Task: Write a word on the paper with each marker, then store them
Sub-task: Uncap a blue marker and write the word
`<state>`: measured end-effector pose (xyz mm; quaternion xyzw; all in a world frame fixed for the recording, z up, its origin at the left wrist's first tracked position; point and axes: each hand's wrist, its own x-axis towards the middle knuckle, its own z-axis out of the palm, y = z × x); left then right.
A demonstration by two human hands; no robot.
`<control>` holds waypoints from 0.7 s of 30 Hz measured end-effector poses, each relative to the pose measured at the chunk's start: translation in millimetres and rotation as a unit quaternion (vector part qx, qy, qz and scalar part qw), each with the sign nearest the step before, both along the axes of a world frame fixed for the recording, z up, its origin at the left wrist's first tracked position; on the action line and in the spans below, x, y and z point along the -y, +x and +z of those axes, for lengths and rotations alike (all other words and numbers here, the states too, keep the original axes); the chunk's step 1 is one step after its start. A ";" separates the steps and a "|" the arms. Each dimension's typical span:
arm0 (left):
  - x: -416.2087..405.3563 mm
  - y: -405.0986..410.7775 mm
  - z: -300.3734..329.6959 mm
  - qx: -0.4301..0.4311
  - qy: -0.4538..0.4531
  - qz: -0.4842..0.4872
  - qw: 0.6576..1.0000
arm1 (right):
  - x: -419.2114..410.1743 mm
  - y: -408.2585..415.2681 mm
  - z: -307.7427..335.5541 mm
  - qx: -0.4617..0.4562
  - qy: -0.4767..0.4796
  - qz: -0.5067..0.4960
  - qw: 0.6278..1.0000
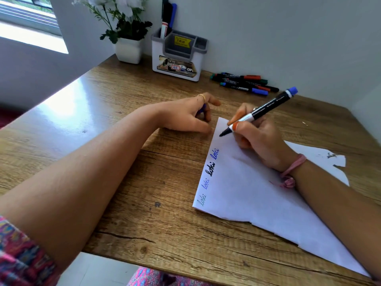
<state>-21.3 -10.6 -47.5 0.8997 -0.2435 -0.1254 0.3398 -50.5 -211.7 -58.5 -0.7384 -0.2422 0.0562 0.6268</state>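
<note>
Your left hand [192,114] rests on the worktop [127,162] beside the paper [247,188], fingers curled round a blue cap. Right-hand fingers pinch the marker [259,111], tip touching paper above four words. Next: write carefully.

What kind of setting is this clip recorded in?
Most likely a home desk set in a corner by a window. A wooden table stands against plain walls, with a potted plant and a desk organiser holding markers at the back, and a sheet of paper being written on.
</note>
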 end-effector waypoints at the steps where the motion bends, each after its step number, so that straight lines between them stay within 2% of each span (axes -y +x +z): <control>1: -0.9 0.0 0.8 -0.018 -0.014 0.007 1.000 | 0.3 1.6 -0.4 -0.019 0.028 -0.025 0.999; 5: -6.1 -0.8 4.8 -0.023 -0.031 0.011 0.999 | -0.4 3.5 0.4 -0.016 0.046 -0.078 0.996; 8: -9.2 -1.5 5.4 0.010 -0.036 0.006 0.999 | -0.7 3.0 1.7 -0.020 0.021 -0.076 0.997; 15: -12.3 -0.3 3.8 0.030 -0.066 0.002 0.997 | -1.2 3.2 2.5 -0.062 0.034 -0.088 0.994; 21: -10.6 -0.9 2.2 0.029 -0.109 -0.001 0.994 | -0.2 1.1 3.4 -0.051 0.013 -0.080 0.995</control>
